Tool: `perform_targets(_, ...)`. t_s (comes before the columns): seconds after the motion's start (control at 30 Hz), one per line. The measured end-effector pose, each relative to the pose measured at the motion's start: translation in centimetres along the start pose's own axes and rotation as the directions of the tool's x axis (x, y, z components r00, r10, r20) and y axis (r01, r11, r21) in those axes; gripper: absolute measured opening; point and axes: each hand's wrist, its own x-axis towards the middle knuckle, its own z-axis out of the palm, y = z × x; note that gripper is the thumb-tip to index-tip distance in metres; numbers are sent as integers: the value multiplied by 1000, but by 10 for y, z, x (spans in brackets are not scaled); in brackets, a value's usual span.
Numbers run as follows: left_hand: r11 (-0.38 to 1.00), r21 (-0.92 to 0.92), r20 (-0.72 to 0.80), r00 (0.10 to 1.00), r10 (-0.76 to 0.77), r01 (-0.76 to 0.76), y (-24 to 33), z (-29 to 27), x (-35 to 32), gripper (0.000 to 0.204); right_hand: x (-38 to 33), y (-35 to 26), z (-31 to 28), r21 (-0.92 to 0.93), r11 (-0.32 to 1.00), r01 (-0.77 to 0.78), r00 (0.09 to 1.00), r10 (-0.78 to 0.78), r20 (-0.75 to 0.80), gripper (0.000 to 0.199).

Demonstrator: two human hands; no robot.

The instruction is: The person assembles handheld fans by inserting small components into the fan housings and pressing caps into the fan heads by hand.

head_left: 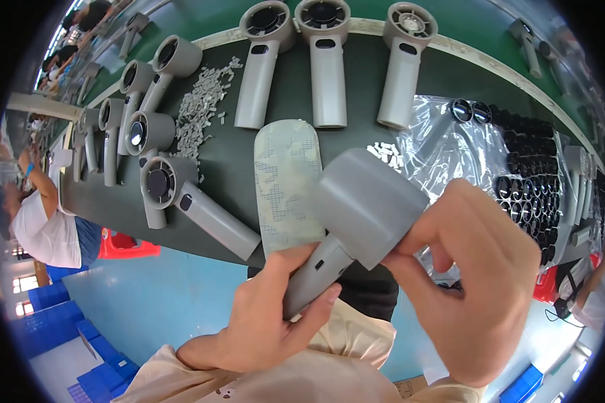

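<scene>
A grey handheld fan [370, 201] is held tilted in front of me, its head up and the side of its handle facing me. My left hand [262, 319] is closed round the handle. At the right side of the fan's head, my right hand [480, 269] is curled with thumb and fingers pinched against the rim. Whether a small part sits between those fingertips is hidden. Behind the fan lies a pale, grid-marked pad [288, 181] with a rounded end. Small white pieces [386, 154] lie heaped just beyond the fan's head.
Three grey fans [328, 80] lie along the table's far side. More fans [215, 221] are grouped at left, beside a pile of small grey pieces [205, 107]. Clear plastic film [450, 148] and rows of black rings [528, 195] lie at right. Another person [44, 221] is at left.
</scene>
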Motion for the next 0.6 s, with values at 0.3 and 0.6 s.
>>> perform_targets(0.3, 919, -384, 132, 990, -41, 89, -9, 8, -11, 39, 2, 39, -39, 385, 903, -192, 958, 88, 272, 30)
perform_targets(0.6, 478, -798, 333, 929, -160, 368, -6, -9, -7, 34, 42, 131, 4, -225, 974, -22, 995, -1, -102, 23)
